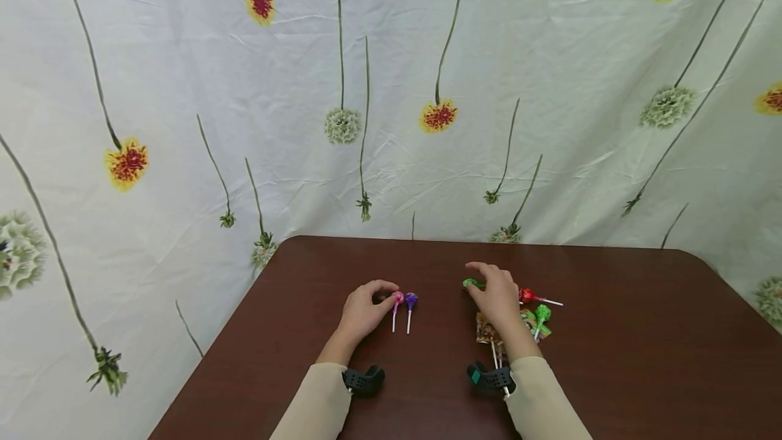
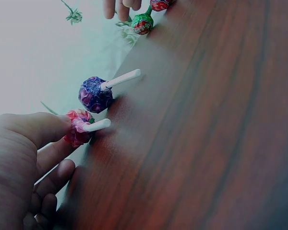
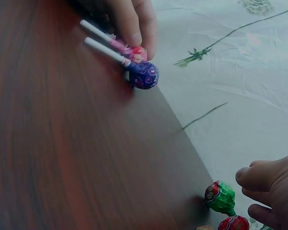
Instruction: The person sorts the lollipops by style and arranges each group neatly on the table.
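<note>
On the left of the table my left hand (image 1: 362,312) pinches the head of a pink lollipop (image 2: 77,129) between thumb and finger. Right beside it lies a purple lollipop (image 2: 95,94), its white stick parallel to the pink one's. My right hand (image 1: 499,299) hovers over a small pile of sweets, thumb and fingers spread. Near its thumb is a green lollipop (image 3: 220,197); in the right wrist view a gap shows between them. A red lollipop (image 1: 527,295) lies close by, partly behind the hand in the head view.
Another green lollipop (image 1: 542,314) and brown-wrapped sweets (image 1: 485,328) lie around and under the right forearm, with white sticks pointing toward me. The dark wooden table (image 1: 641,358) ends at a flower-printed cloth (image 1: 391,87) behind it. Each wrist wears a black band (image 1: 364,381).
</note>
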Tool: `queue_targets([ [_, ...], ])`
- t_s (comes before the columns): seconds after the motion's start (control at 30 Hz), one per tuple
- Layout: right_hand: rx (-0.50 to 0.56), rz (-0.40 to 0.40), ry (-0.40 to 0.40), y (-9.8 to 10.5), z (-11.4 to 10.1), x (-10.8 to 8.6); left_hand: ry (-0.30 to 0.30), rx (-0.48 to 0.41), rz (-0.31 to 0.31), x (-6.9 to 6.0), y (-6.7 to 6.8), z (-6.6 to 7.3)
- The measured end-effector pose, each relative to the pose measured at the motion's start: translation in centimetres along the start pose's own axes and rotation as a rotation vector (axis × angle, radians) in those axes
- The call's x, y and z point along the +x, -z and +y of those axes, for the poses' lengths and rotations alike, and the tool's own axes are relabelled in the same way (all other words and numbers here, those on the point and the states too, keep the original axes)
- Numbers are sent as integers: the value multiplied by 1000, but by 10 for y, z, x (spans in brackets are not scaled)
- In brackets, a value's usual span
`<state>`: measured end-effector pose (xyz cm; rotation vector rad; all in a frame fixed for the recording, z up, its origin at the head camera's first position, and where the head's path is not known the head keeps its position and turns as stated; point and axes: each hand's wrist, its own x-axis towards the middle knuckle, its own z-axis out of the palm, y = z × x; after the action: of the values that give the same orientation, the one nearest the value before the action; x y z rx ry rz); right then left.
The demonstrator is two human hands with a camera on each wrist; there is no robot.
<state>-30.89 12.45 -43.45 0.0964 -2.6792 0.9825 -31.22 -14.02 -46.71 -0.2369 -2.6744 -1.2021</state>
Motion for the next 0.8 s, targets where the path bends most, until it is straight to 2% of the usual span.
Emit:
queue_targets([
  [0.4, -29, -14, 7, -10, 12, -1, -4, -6, 0, -1, 0, -1],
  [0.8, -89, -26, -1, -11, 13, -4, -4, -6, -2, -1, 0, 0],
])
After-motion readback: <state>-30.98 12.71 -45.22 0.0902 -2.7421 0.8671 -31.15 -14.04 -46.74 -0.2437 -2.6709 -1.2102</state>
